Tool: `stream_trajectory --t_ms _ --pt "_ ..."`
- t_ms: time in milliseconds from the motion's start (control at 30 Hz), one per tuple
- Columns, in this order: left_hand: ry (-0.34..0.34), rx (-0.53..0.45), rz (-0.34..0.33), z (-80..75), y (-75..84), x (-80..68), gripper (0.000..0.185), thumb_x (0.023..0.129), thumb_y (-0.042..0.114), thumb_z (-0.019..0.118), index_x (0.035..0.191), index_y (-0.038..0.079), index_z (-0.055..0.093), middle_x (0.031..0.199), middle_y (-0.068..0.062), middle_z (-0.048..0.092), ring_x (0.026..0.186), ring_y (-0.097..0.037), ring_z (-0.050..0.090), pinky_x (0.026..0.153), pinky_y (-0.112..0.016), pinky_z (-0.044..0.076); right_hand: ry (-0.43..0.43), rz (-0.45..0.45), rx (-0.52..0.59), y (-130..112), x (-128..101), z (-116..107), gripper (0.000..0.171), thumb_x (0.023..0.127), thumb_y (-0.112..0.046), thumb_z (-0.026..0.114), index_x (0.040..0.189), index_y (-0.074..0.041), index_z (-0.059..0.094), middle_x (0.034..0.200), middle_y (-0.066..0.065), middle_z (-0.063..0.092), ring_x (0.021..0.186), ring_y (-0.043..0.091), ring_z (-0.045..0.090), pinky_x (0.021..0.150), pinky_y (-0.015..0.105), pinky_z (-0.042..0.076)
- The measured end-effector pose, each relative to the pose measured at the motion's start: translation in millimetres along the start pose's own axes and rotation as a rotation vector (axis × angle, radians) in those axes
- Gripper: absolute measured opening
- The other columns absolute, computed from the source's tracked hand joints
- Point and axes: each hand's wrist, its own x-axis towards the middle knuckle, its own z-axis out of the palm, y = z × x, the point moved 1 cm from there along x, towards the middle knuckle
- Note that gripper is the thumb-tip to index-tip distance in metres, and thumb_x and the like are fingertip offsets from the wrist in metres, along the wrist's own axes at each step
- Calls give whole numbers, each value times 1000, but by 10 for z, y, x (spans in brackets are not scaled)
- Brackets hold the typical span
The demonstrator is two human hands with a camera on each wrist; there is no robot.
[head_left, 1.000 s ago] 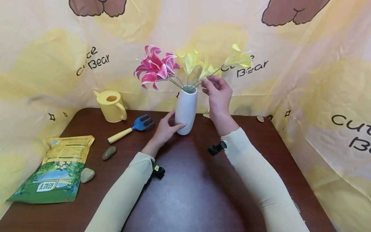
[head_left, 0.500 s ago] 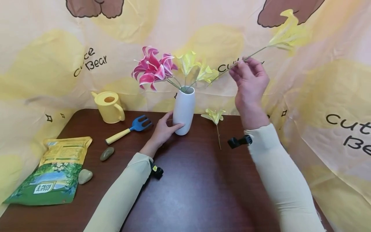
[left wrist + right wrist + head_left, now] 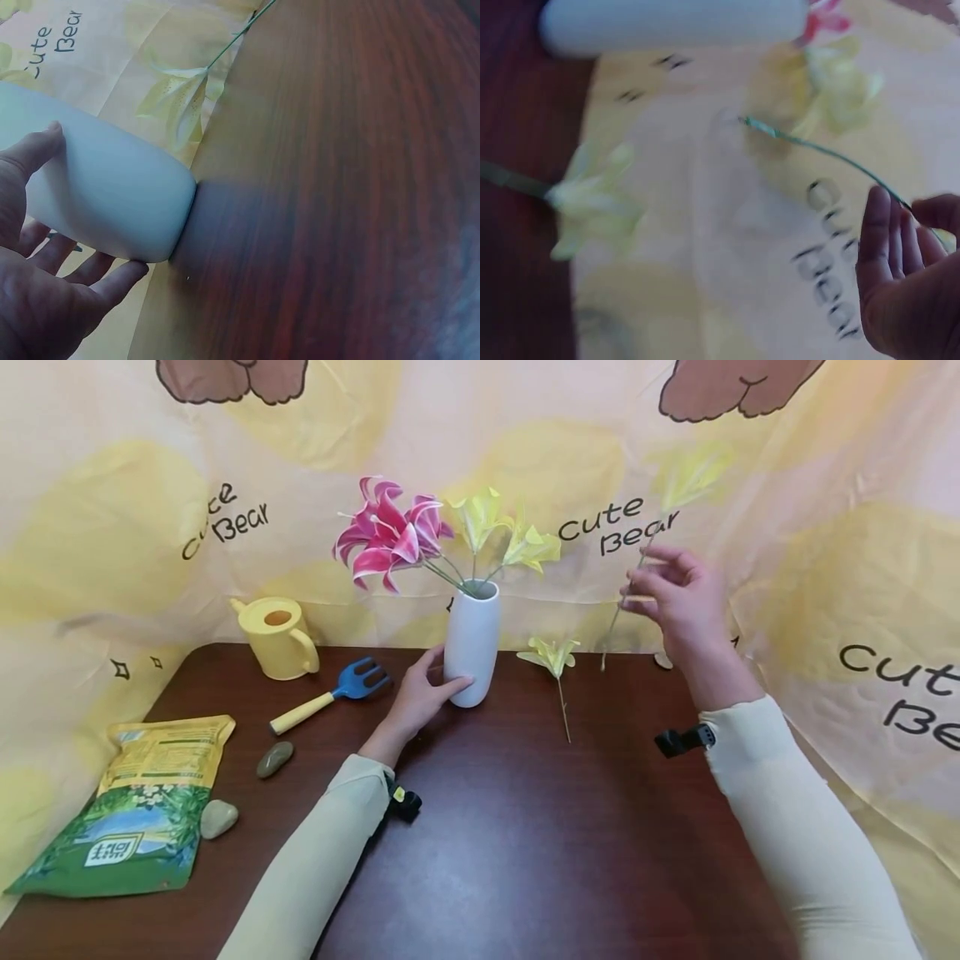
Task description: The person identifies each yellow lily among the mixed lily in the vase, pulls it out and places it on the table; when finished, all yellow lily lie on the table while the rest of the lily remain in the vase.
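Note:
A white vase stands upright toward the back of the table. My left hand holds it low down, thumb on the near side and fingers behind, as the left wrist view also shows. Pink lilies and two yellow lilies lean out of its mouth. Right of the vase, my right hand pinches the thin green stem of another yellow lily, its blossom blurred and pointing up. The lower stem end hangs free, apart from the vase. One more yellow lily lies on the table between vase and right hand.
On the left are a yellow watering can, a blue hand fork with a yellow handle, two stones and a green-yellow bag. A pale stone sits at the back right. Printed cloth hangs behind the table.
My right hand has drawn the yellow lily out and away from the vase to the right, then lowered it and turned its stem more upright. My left hand stays on the vase.

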Motion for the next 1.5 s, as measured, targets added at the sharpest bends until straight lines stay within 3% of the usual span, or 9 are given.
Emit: stream_trajectory --t_ms 167,300,467,600,800,1033,1500 --pt "-2 9 -18 -12 26 -4 85 97 48 89 168 25 49 166 -8 58 151 -34 59 125 -61 50 -111 100 -191 325 -7 -427 33 103 8 72 128 -14 69 96 1 74 77 14 79 72 31 69" --pt "-3 8 -21 -9 29 -7 85 97 48 89 168 25 48 166 -8 57 151 -35 59 125 -61 50 -149 163 -346 622 4 -712 33 106 6 68 132 -15 64 95 -3 76 77 10 79 72 28 69" --pt "-2 6 -23 -14 23 -16 85 97 49 89 168 25 48 166 -8 57 153 -35 57 125 -62 50 -186 258 -591 1023 -41 -951 41 110 0 64 150 0 54 92 -13 75 79 8 76 73 31 70" --pt "-3 8 -25 -23 24 -25 85 97 49 88 169 26 48 167 -7 56 154 -35 56 126 -62 49 -189 324 -707 1279 -126 -1047 52 112 -4 63 159 9 47 99 -8 73 81 9 74 74 33 70" --pt "-7 5 -33 -28 40 -35 87 96 51 88 169 25 48 167 -7 56 153 -35 57 126 -62 50 -174 360 -728 1486 -189 -1096 51 111 -3 62 158 12 47 105 4 75 80 11 73 75 33 70" --pt "-5 8 -32 -24 64 -45 87 96 50 89 169 25 48 167 -7 56 153 -35 57 125 -62 50 -226 405 -725 1637 -203 -1084 52 111 -3 62 159 12 48 118 18 76 87 14 75 82 38 71" --pt "-4 -7 -11 -15 60 -50 84 98 44 88 169 23 48 166 -9 57 152 -35 59 125 -61 50 -253 452 -721 1703 -201 -1006 53 111 -4 63 159 13 48 113 14 79 89 15 76 83 40 71"
